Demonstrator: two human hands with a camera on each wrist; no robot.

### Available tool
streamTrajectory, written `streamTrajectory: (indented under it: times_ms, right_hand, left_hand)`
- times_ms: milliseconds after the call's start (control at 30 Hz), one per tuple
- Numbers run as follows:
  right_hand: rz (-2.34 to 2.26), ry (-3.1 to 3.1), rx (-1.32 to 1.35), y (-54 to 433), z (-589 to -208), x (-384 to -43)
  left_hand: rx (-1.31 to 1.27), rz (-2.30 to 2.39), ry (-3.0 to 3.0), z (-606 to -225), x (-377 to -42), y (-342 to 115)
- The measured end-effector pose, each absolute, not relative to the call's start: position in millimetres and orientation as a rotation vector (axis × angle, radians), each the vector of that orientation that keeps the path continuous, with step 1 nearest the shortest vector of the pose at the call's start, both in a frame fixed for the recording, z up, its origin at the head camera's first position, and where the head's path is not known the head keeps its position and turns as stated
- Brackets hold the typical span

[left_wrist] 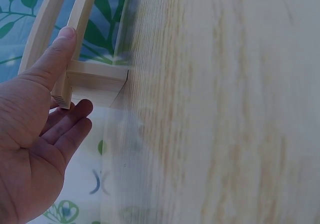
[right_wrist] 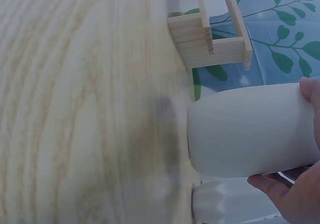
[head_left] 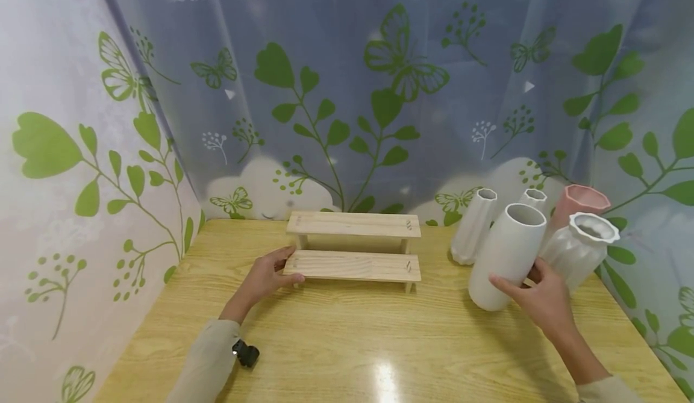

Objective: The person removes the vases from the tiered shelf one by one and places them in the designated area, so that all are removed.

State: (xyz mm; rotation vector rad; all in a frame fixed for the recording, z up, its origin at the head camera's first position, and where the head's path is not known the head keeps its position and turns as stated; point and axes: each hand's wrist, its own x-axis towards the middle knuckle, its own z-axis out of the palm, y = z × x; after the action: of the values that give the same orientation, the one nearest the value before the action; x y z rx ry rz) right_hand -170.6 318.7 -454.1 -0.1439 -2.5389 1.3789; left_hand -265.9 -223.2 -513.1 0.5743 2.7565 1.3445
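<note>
A two-tier wooden stand [head_left: 352, 265] sits at the back middle of the table. My left hand [head_left: 270, 276] grips the left end of its lower board, the thumb on the front edge, as the left wrist view [left_wrist: 64, 91] of the board end shows. A smooth white vase [head_left: 501, 264] is held by my right hand [head_left: 544, 300], with the thumb on the near side and fingers around the right. The vase leans slightly; whether its base touches the table I cannot tell. In the right wrist view, the white vase [right_wrist: 245, 131] lies between thumb and fingers.
Behind the held vase stand a slim white vase [head_left: 473, 228], another narrow white vase [head_left: 534, 196], a pink vase [head_left: 582, 198] and a ribbed white vase with a flared rim [head_left: 577, 249]. Printed curtains [head_left: 347, 90] border the wooden table [head_left: 325, 343] at the back and sides.
</note>
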Motion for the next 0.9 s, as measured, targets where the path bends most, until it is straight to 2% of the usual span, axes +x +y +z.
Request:
streamTrajectory:
  times_ms: [900]
  right_hand:
    - [1.404,-2.500,-0.245,328,-475,-177]
  left_hand:
    - [0.560,1.322,2.756,-516,-268,-224]
